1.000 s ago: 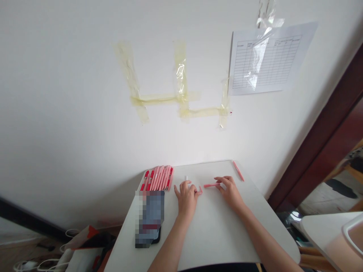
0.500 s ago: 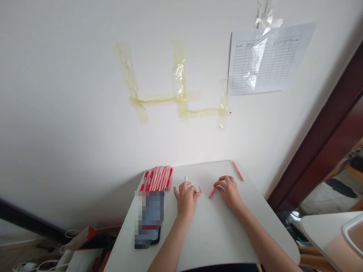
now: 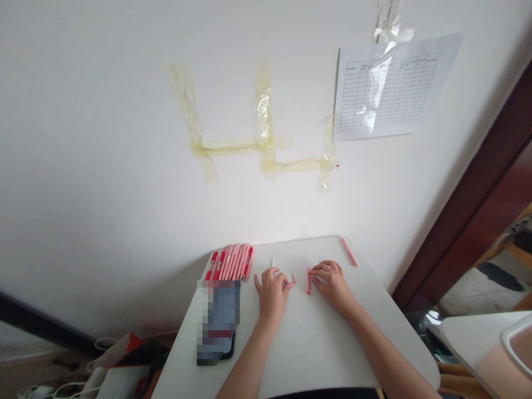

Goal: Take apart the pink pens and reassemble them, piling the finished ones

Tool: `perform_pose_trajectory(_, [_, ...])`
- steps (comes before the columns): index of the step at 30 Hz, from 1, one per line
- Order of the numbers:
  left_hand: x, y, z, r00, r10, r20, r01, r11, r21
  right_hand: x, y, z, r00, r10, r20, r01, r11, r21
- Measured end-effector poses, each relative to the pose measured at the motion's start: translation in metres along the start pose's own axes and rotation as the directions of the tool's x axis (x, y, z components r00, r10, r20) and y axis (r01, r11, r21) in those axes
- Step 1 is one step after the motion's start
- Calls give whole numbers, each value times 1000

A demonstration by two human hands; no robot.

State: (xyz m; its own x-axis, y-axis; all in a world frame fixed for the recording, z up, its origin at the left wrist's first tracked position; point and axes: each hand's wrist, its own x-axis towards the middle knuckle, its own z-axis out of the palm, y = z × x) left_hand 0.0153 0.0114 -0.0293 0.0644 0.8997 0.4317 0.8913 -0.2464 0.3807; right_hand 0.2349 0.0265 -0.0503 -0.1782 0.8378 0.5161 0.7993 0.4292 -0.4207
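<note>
a row of slim pink and red pens (image 3: pixel 230 261) lies on a smooth white table (image 3: pixel 324 343). right of the row, the left hand (image 3: pixel 272 293) has its fingertips by a small pink plastic piece (image 3: pixel 293 279); whether they pinch it, i cannot tell. farther right of the row, the right hand (image 3: pixel 332 281) holds a slim pink plastic tube (image 3: pixel 308 281) in a narrow fingertip grip. the tube looks light, stiff and slippery, apt to roll; its middle seems the surest hold.
</note>
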Motion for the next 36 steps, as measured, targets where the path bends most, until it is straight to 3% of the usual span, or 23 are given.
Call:
perform_pose_trajectory(8, [-2,0,-3,1000,-15,-9,14,1000,-21,-2,-14,-10,999,-50,10,49,999,19])
perform_pose_trajectory(11, [-3,0,-6,1000,-18,-16,18,999,-32,-2,-22,-18,997,-55,62,55,998,-7])
perform_pose_trajectory(17, [-4,-2,-17,990,-27,-138,31,999,29,-2,-31,-24,983,-54,175,61,997,-35])
perform_pose_trajectory(25, [-2,-6,-24,974,-109,-200,149,968,201,-3,-20,-10,986,-86,143,97,993,-72])
perform_pose_trajectory(36, [1,-9,-25,962,-159,-223,218,938,269,-2,-16,-5,993,-58,102,65,996,-66])
